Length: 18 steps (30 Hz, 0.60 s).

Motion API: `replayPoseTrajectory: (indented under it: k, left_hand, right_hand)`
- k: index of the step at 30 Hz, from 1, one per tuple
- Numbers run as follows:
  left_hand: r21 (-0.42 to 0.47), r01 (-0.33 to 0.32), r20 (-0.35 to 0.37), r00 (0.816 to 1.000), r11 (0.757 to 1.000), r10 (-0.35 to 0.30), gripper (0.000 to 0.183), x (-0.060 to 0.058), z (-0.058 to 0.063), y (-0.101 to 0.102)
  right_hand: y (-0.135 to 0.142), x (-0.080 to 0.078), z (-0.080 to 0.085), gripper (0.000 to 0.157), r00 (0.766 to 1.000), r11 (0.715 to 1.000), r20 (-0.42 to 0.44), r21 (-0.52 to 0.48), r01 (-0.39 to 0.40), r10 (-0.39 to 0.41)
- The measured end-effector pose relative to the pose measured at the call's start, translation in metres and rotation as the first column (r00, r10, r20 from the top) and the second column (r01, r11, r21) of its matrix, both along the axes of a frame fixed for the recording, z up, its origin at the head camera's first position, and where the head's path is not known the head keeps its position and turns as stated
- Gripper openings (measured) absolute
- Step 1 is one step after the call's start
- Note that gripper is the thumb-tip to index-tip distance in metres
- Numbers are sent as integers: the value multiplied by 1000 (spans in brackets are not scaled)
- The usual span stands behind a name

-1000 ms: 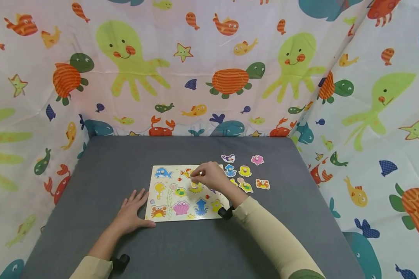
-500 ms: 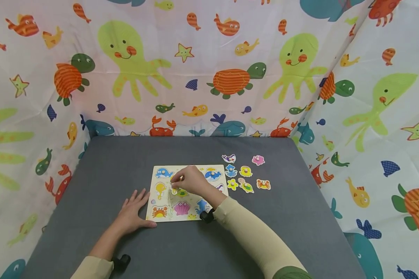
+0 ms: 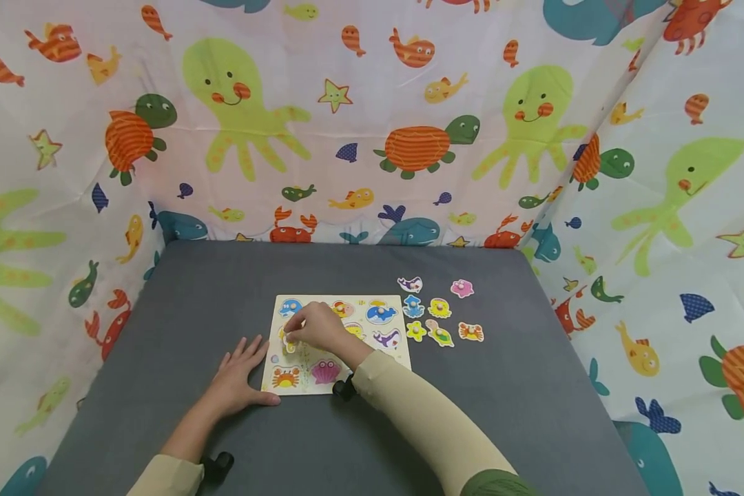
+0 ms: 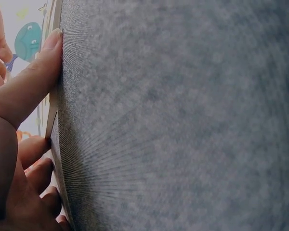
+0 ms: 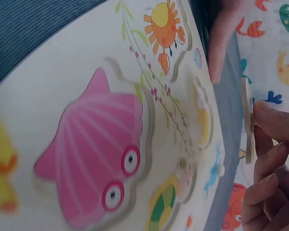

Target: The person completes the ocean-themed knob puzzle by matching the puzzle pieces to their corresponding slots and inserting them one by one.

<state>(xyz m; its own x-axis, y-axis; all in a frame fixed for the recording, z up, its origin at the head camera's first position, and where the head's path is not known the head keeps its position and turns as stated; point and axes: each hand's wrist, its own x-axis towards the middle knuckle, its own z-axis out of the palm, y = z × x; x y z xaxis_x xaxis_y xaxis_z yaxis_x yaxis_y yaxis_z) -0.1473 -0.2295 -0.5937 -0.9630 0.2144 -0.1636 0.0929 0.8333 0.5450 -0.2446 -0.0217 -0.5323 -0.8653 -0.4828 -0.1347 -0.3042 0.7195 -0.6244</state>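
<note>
My right hand [image 3: 318,326] pinches a flat wooden puzzle piece [image 5: 247,127] between thumb and fingers. It hovers over the left part of the puzzle board [image 3: 404,355], by the yellow seahorse recess [image 5: 201,113]. Seen in the right wrist view, the piece is edge-on and apart from the board, so its picture is hidden. My left hand [image 3: 238,375] lies spread at the board's left edge, its thumb [image 4: 50,50] against the front corner. Knobbed pieces such as a blue whale [image 3: 381,312] sit in the top row.
Right of the board lie several loose pieces, among them a turtle [image 3: 439,333], a crab [image 3: 470,332], a squid [image 3: 412,306] and a pink shell [image 3: 461,288]. A grey cloth covers the table [image 3: 347,448]. Printed curtains [image 3: 372,103] stand behind and at the sides.
My right hand has moved left across the board with the puzzle piece, from the upper middle to the left side. My left hand has stayed at the board's edge.
</note>
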Motion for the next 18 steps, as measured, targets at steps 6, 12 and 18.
replayPoseTrajectory:
  k: [6, 12, 18]
  left_hand:
    - [1, 2, 3, 1000, 1000, -2, 129, 0, -5, -2]
    - [2, -9, 16, 1000, 1000, 9, 129, -1, -5, -1]
    - [-8, -16, 17, 1000, 1000, 16, 129, -3, -4, -2]
  right_hand:
    - [-11, -4, -8, 6, 999, 999, 35, 29, 16, -17]
    - [-16, -5, -10, 6, 997, 998, 67, 59, 24, -28]
    - [-22, -7, -13, 7, 998, 997, 57, 78, 21, -26]
